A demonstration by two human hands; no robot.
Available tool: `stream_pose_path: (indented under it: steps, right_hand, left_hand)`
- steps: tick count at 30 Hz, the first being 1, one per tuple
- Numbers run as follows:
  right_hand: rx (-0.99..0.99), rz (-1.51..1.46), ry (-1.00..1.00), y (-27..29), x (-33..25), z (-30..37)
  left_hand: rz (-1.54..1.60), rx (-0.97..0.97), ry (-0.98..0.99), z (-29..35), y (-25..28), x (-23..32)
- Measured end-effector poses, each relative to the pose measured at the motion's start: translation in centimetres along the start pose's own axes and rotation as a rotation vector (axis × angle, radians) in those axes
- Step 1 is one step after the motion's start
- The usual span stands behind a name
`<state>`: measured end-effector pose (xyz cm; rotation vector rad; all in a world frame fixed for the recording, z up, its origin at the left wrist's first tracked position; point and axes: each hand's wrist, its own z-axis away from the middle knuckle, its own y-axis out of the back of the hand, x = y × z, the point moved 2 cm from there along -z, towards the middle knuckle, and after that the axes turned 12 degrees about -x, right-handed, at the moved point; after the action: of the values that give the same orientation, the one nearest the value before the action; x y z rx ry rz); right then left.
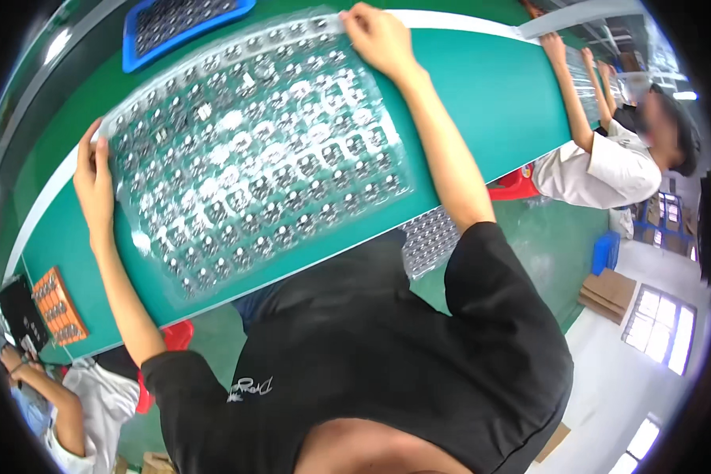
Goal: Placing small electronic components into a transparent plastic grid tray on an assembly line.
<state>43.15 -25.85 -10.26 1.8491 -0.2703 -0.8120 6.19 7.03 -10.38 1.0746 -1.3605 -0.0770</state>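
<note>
A large clear plastic blister tray (pixel 253 158) lies over the green worktop, with rows of small dark, shiny round parts showing in its pockets. My left hand (pixel 95 189) grips its far left corner, thumb and fingers closed on the edge. At the far right corner, my right hand (pixel 379 39) pinches the rim between thumb and fingers. Glare off the plastic hides some of the pockets. What the small parts are exactly, I cannot make out.
Beyond the tray is a blue bin (pixel 186 24) holding more small parts. An orange tray (pixel 59 308) of parts sits at the left. Co-workers are at both sides, one in a white shirt (pixel 600 174) at the right. Red stools (pixel 517 183) stand by the table (pixel 498 95).
</note>
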Motion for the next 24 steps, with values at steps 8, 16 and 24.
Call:
stream_pose_path:
  steps: [8, 16, 24]
  right_hand:
    - [0.074, -0.025, 0.130, -0.3, -0.2, 0.5]
    - [0.013, -0.047, 0.088, -0.9, -0.2, 0.3]
    - [-0.032, -0.131, 0.170, -0.5, 0.0, 0.3]
  left_hand:
    - [-0.017, -0.027, -0.001, 0.5, 0.6, 0.0]
    - [-0.070, -0.018, 0.050, 0.8, 1.1, -1.3]
    - [-0.038, -0.006, 0.022, -0.1, 0.5, -0.5]
